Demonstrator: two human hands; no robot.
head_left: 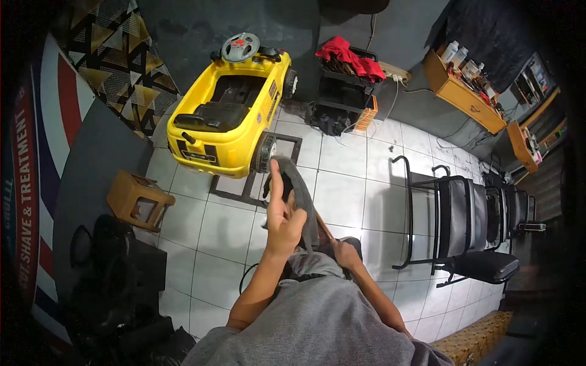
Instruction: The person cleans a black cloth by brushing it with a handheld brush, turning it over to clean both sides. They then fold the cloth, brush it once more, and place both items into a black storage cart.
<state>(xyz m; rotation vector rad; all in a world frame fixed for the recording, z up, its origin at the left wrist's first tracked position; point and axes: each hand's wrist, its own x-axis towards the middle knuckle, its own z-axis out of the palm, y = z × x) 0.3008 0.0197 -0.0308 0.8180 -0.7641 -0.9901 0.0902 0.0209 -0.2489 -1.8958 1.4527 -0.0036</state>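
Note:
My left hand [284,230] is raised at the centre, one finger pointing up along a long grey cloth-like strip [307,204] and the thumb bent against it. The strip hangs down toward my lap; its lower end meets the grey shirt. Lower and to the right, my right hand [347,253] is closed round the end of a thin wooden stick [323,226]. The stick's far part is hidden behind the strip. Something dark, partly covered by my left hand and the strip, lies behind them.
A yellow toy car [232,143] stands ahead, near a dark metal frame [296,146] on the tiled floor. At left are a brown stool [139,198] and a banner [58,152]. Black chairs [455,216] are at right. A rack with red cloth [345,58] stands by the wall.

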